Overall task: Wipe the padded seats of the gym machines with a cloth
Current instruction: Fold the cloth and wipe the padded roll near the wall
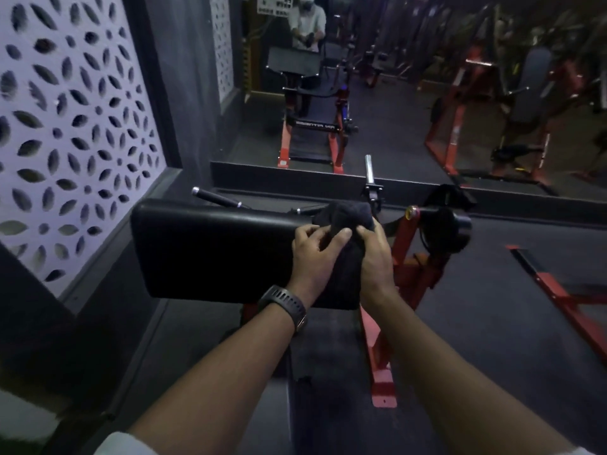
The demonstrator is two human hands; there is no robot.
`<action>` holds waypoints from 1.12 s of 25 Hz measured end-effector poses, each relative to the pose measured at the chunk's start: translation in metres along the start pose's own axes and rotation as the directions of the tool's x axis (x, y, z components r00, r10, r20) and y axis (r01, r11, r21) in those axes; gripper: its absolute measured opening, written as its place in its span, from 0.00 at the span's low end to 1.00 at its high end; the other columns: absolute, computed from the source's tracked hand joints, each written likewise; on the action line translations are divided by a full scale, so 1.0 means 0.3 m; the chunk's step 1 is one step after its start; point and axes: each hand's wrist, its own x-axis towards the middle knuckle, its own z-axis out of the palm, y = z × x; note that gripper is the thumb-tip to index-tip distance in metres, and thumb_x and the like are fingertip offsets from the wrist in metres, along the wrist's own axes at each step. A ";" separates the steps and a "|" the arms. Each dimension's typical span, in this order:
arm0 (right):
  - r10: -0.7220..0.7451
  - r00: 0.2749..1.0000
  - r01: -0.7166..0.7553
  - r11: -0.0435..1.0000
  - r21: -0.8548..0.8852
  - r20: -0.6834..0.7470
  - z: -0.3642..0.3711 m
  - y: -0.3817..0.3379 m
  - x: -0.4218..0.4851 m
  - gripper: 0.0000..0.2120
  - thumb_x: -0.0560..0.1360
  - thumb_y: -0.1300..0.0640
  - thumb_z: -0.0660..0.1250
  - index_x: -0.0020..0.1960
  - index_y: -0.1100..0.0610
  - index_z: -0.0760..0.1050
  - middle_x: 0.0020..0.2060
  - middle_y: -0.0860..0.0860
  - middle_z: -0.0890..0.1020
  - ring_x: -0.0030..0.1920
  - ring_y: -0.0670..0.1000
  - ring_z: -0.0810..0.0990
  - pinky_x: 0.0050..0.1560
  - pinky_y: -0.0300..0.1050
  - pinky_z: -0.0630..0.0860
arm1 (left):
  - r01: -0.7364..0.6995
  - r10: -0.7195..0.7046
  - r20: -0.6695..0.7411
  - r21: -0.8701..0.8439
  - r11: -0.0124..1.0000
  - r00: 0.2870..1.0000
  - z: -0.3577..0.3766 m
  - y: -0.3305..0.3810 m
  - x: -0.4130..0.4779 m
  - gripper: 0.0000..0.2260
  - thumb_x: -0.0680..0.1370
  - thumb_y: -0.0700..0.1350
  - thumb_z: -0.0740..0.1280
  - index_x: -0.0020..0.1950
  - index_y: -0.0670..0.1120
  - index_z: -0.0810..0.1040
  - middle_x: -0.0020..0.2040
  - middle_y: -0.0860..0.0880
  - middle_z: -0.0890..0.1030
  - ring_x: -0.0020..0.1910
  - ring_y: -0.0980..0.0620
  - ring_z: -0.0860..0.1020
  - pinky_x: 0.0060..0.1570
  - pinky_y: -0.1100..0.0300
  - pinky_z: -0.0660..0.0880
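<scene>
A dark cloth (345, 221) sits bunched at the right end of a black padded seat (210, 251), mid-frame. The left hand (313, 254) and right hand (372, 257), arms outstretched, both pinch it with curled fingers.

Both forearms extend forward, bare, converging toward the hands. The left hand (312, 257) and right hand (374, 254) sit side by side, backs up, over the right end of the padded seat (213, 251). Fingers of each hand curl round a bunched dark cloth (343, 215) — the two hands nearly touching. The left wrist carries a black watch (284, 305).
</scene>
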 end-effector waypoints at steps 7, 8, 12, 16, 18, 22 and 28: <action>-0.024 0.991 0.043 0.989 0.142 -0.130 -0.281 -0.037 0.018 0.25 0.85 0.51 0.57 0.80 0.46 0.56 0.74 0.54 0.72 0.69 0.51 0.75 0.69 0.52 0.73 | -0.213 0.171 0.267 0.137 0.967 0.948 0.273 0.051 0.043 0.15 0.73 0.53 0.69 0.58 0.50 0.83 0.49 0.52 0.85 0.50 0.51 0.83 0.55 0.46 0.80; 0.007 0.990 0.008 0.995 0.102 -0.140 -0.333 -0.051 0.023 0.27 0.85 0.51 0.58 0.81 0.44 0.53 0.72 0.55 0.73 0.64 0.50 0.78 0.61 0.47 0.78 | -0.238 0.186 0.274 0.171 0.956 0.944 0.314 0.056 0.052 0.12 0.75 0.50 0.69 0.57 0.50 0.82 0.48 0.51 0.85 0.49 0.50 0.83 0.54 0.46 0.79; 0.065 0.986 -0.078 0.994 -0.082 -0.150 -0.615 -0.086 0.042 0.40 0.73 0.56 0.68 0.80 0.40 0.54 0.65 0.53 0.79 0.55 0.49 0.82 0.44 0.41 0.78 | -0.342 0.223 0.409 0.243 0.908 0.885 0.524 0.108 0.028 0.09 0.76 0.47 0.65 0.56 0.55 0.77 0.50 0.48 0.84 0.50 0.46 0.81 0.55 0.46 0.77; 0.050 0.990 -0.078 0.974 -0.214 -0.131 -0.897 -0.102 0.099 0.34 0.69 0.49 0.72 0.72 0.37 0.66 0.71 0.50 0.70 0.65 0.53 0.76 0.52 0.48 0.78 | -0.390 0.221 0.578 0.185 0.902 0.785 0.791 0.141 0.049 0.14 0.73 0.46 0.65 0.57 0.53 0.80 0.51 0.51 0.85 0.53 0.48 0.82 0.59 0.46 0.77; -0.004 0.990 -0.046 0.934 -0.355 -0.139 -1.057 -0.117 0.150 0.27 0.65 0.43 0.73 0.63 0.39 0.72 0.74 0.47 0.63 0.70 0.50 0.69 0.61 0.47 0.72 | -0.389 0.240 0.629 0.109 0.915 0.739 0.940 0.163 0.078 0.14 0.72 0.44 0.67 0.57 0.50 0.82 0.51 0.50 0.85 0.53 0.51 0.82 0.60 0.45 0.77; 0.016 0.998 -0.029 0.972 -0.232 -0.055 -1.427 -0.200 0.260 0.29 0.69 0.52 0.80 0.64 0.55 0.71 0.61 0.50 0.80 0.62 0.50 0.79 0.50 0.37 0.77 | -0.297 0.239 0.701 -0.040 0.954 0.672 1.295 0.256 0.094 0.11 0.71 0.37 0.70 0.52 0.45 0.84 0.46 0.48 0.85 0.46 0.54 0.81 0.53 0.55 0.78; -0.008 0.999 0.003 0.990 -0.140 -0.040 -1.815 -0.324 0.462 0.19 0.74 0.58 0.76 0.63 0.58 0.77 0.55 0.53 0.86 0.55 0.51 0.85 0.51 0.44 0.79 | -0.211 0.212 0.639 -0.080 0.974 0.739 1.771 0.330 0.142 0.11 0.68 0.38 0.74 0.49 0.46 0.84 0.44 0.45 0.85 0.44 0.51 0.81 0.50 0.55 0.77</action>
